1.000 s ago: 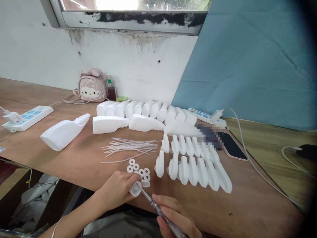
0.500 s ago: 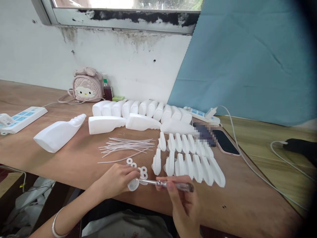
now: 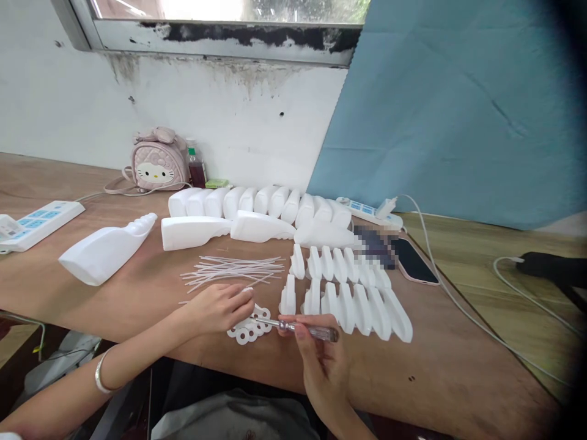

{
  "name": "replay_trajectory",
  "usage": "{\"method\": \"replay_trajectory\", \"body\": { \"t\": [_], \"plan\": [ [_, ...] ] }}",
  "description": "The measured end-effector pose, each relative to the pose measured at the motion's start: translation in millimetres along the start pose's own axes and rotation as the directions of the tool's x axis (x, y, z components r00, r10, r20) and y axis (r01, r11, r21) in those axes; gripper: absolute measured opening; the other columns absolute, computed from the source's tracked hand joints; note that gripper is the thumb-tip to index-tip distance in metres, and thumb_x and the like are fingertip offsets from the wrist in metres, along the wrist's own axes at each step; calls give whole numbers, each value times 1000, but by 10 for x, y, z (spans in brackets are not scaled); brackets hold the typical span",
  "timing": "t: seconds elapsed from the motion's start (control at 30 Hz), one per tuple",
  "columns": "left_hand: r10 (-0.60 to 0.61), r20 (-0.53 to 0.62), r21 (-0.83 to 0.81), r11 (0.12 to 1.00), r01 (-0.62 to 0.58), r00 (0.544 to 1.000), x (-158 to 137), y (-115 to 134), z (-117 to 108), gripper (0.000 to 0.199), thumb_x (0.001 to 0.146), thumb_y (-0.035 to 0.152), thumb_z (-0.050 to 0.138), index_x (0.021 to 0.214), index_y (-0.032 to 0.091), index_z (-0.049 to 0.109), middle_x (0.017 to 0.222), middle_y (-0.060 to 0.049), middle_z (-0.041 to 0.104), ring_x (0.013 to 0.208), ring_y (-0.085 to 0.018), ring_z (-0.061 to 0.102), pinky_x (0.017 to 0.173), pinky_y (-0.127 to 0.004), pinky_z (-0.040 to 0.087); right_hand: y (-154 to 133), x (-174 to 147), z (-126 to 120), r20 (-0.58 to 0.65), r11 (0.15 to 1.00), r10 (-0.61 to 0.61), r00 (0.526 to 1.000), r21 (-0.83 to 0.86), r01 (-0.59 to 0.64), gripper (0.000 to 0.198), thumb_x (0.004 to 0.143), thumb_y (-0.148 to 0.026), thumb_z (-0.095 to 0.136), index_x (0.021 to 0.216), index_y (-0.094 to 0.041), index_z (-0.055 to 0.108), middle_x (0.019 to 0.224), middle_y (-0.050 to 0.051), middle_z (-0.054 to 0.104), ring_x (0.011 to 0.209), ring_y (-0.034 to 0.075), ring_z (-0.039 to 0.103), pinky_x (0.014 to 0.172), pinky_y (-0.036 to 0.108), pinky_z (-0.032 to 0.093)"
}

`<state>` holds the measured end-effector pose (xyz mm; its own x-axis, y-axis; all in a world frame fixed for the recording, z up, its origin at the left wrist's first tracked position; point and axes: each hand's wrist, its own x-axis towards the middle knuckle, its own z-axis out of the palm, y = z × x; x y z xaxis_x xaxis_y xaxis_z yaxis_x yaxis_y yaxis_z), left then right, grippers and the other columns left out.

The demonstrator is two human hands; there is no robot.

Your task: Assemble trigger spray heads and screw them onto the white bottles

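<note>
Screwdriver [image 3: 324,333] sits in the right hand's [image 3: 323,360] grip, pointing left at washers [image 3: 250,330] on the near table [image 3: 440,360]; working among them seems the step in hand. Next calls for steady tip control. Left hand [image 3: 220,310] curls, hiding some strips [image 3: 238,267]; whether it grips anything, or the tip touches a washer, I cannot tell.

Our left forearm [image 3: 147,351] slants in from the near left, our left hand [image 3: 224,307] back up with fingers curled. On the right, our right hand [image 3: 321,357] grips, thumb nearer us, fingertips pointing left.
</note>
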<state>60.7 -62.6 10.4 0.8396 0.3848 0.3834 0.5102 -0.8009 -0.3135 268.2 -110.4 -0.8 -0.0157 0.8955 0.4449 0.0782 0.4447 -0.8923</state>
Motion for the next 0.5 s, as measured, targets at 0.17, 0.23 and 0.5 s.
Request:
{"method": "replay_trajectory", "body": {
  "t": [0.17,0.23,0.5],
  "plan": [
    [62,67,187,980,-73,996,-24,-69,37,20,86,9,39,95,13,56,106,-13,63,95,-24,60,75,-35,51,152,-1,26,-25,994,92,995,61,-90,5,86,-21,49,89,-19,52,87,4,67,73,13,65,66,23,54],
    [76,79,229,969,-92,994,-46,-91,61,19,86,11,41,97,16,56,110,-11,62,99,-25,59,79,-38,49,215,-31,35,-27,996,77,997,52,-76,5,86,-20,49,91,-19,52,89,5,66,75,13,65,69,25,54],
    [-168,-16,114,979,168,986,6,-266,144,17,86,19,46,95,18,60,99,-9,63,95,-22,57,82,-37,44,276,-181,-12,-2,985,-171,985,1,171,11,87,-15,41,95,-20,47,93,6,62,89,17,60,77,35,50]
  ]
}}
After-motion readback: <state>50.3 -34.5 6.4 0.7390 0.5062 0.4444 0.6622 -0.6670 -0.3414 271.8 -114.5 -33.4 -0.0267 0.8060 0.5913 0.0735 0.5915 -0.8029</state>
